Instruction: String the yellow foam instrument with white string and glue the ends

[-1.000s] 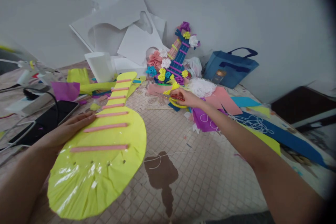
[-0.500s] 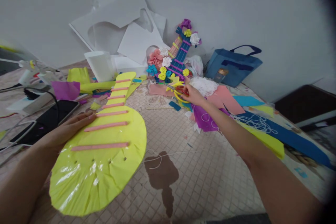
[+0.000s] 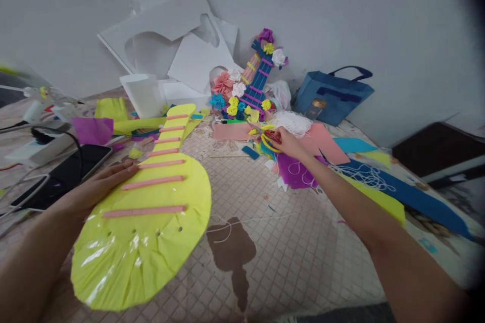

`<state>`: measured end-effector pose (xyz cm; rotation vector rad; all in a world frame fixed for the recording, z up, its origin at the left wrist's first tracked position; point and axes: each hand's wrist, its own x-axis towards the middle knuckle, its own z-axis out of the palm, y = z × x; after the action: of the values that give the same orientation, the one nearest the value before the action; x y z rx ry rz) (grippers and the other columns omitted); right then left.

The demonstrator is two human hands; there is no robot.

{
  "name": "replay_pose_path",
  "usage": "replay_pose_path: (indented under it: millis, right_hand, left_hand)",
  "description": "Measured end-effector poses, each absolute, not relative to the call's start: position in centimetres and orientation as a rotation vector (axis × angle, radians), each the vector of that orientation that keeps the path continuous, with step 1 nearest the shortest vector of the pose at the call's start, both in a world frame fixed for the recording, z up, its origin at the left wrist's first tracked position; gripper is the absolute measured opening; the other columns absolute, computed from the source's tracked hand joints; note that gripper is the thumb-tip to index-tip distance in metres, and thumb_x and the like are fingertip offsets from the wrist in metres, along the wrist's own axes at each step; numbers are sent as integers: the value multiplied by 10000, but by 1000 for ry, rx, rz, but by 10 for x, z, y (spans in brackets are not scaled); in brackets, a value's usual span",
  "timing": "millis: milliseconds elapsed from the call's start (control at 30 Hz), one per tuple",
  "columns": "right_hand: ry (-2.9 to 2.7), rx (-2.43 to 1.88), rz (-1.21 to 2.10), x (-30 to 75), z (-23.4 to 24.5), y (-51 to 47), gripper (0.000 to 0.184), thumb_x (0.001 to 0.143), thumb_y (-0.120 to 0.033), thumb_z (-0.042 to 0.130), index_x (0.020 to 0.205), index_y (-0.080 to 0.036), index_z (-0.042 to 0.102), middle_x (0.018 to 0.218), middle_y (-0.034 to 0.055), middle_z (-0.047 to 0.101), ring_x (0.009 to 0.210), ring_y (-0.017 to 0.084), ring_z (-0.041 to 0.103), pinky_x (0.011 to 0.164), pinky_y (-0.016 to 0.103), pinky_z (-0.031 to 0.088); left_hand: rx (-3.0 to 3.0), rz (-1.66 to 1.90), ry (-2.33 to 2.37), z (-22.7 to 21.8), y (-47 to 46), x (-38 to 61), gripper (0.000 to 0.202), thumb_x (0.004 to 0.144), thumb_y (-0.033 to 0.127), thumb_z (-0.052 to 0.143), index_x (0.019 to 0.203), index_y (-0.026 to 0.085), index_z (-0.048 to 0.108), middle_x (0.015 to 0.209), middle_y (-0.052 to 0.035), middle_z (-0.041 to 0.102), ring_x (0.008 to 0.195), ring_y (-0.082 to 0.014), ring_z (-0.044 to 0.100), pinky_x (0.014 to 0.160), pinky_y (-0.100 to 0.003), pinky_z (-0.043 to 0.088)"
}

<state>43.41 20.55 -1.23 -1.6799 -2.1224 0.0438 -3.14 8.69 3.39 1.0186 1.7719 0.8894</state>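
Note:
A yellow paper guitar (image 3: 151,222) with several pink strips across it lies on the tiled surface at the left. My left hand (image 3: 99,184) rests flat and open on its left edge. My right hand (image 3: 288,142) reaches far forward and is closed around yellow-handled scissors (image 3: 263,135) among paper scraps. Just beyond stands a blue paper guitar (image 3: 254,81) trimmed with paper flowers, leaning on the wall.
White cut boards (image 3: 170,35) lean on the wall. A blue bag (image 3: 333,93) stands at the back right. Pink, purple, blue and yellow sheets (image 3: 326,146) with white string lie at the right. A tablet (image 3: 64,174), cables and a glue gun (image 3: 41,98) are at the left.
My right hand closed on the scissors and shifted slightly right and toward me among the scraps. My left hand has stayed on the yellow guitar.

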Motion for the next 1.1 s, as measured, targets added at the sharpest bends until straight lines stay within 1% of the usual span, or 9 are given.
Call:
replay_pose_path:
  millis: [100, 267, 467, 633, 733, 833, 900, 1000, 1100]
  right_hand:
    - [-2153, -1692, 10, 433, -17, 208, 208, 790, -324, 551, 892, -174, 448, 769, 45, 542, 680, 178, 504, 601, 271, 363]
    - [-2106, -1649, -231, 405, -6, 199, 175, 848, -296, 499, 947, -155, 532, 968, 131, 557, 908, 247, 539, 745, 338, 418]
    - [-2568, -1173, 127, 323, -6, 192, 114, 832, -171, 509, 925, -148, 571, 942, 76, 595, 910, 184, 541, 799, 284, 402]
    - [-2692, -1197, 149, 288, -17, 201, 87, 806, -92, 497, 842, -137, 562, 920, 87, 596, 887, 177, 529, 756, 272, 382]
    - [-2553, -1246, 193, 293, -7, 203, 91, 843, -118, 457, 861, -141, 544, 885, 75, 600, 831, 165, 543, 724, 266, 388]
    - [-2134, -1310, 235, 310, 14, 197, 169, 902, -189, 392, 1030, -154, 496, 813, 41, 602, 737, 152, 562, 688, 266, 411]
    - [-1977, -1345, 177, 322, 28, 186, 205, 911, -219, 393, 1086, -163, 485, 780, 33, 603, 709, 158, 564, 686, 280, 423]
    - [-2095, -1316, 14, 327, 40, 156, 176, 906, -248, 434, 981, -170, 572, 850, 67, 621, 823, 194, 562, 758, 323, 421]
    - [-2450, -1131, 224, 317, 39, 115, 236, 937, -273, 408, 924, -168, 619, 883, 65, 628, 844, 178, 566, 766, 306, 421]
  left_hand:
    - [970, 882, 1696, 34, 90, -36, 554, 733, 496, 650, 1198, 209, 557, 873, -37, 719, 667, -190, 695, 539, -267, 569]
    - [923, 816, 1610, 32, 95, -41, 500, 763, 407, 623, 1209, 194, 549, 743, -15, 714, 578, -182, 675, 489, -263, 543]
    - [981, 957, 1548, 31, 89, -35, 544, 680, 446, 692, 1148, 194, 575, 683, 9, 712, 540, -160, 658, 462, -221, 512]
    - [1030, 937, 1618, 33, 85, -31, 499, 721, 497, 650, 1103, 182, 587, 657, 11, 698, 608, -165, 676, 528, -236, 532]
    - [1049, 903, 1631, 33, 86, -30, 468, 737, 500, 633, 1087, 190, 601, 694, 4, 707, 640, -170, 687, 550, -240, 543]
    - [1020, 853, 1619, 32, 94, -34, 431, 759, 403, 640, 1123, 176, 594, 720, 1, 711, 635, -170, 686, 553, -244, 554]
    - [972, 819, 1603, 31, 101, -37, 434, 774, 330, 641, 1168, 160, 574, 719, -3, 710, 605, -175, 680, 553, -265, 561]
    - [895, 851, 1531, 33, 110, -38, 449, 805, 282, 615, 1228, 148, 542, 710, -12, 712, 537, -183, 663, 552, -315, 568]
    - [880, 884, 1434, 38, 115, -38, 420, 846, 278, 557, 1236, 124, 545, 708, -34, 718, 528, -195, 662, 575, -356, 576]
